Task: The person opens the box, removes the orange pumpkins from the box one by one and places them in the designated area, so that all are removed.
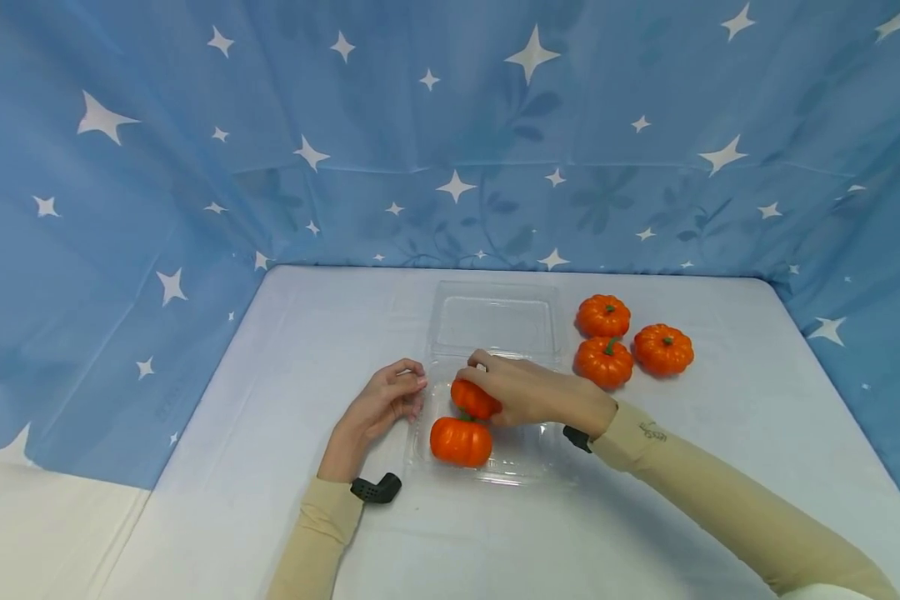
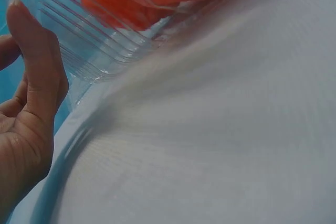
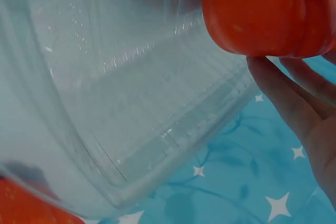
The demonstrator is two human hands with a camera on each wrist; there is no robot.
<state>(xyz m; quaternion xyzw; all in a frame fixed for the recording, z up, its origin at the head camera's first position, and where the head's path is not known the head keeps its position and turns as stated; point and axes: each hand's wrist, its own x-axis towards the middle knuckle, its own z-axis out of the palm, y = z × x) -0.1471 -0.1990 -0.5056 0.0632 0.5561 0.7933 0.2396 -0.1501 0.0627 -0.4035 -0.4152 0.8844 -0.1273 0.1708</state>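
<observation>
My right hand (image 1: 516, 390) grips a small orange pumpkin (image 1: 474, 399) over the left half of a clear plastic clamshell box (image 1: 521, 471). In the right wrist view fingers and thumb curl round this pumpkin (image 3: 257, 14). Just in front of it, another orange pumpkin (image 1: 461, 442) lies inside the box on its side, its green stem towards the held one. My left hand (image 1: 390, 395) is at the box's left wall, fingers loosely bent with nothing in them. The left wrist view shows the ribbed wall (image 2: 100, 35) beside that hand.
The box's hinged lid (image 1: 495, 321) lies folded back, away from me. Three more orange pumpkins, one at the back (image 1: 603, 316), one in front (image 1: 603, 362) and one to the right (image 1: 663, 349), sit right of the box. A blue starry curtain (image 1: 390, 125) borders the white table (image 1: 315, 333).
</observation>
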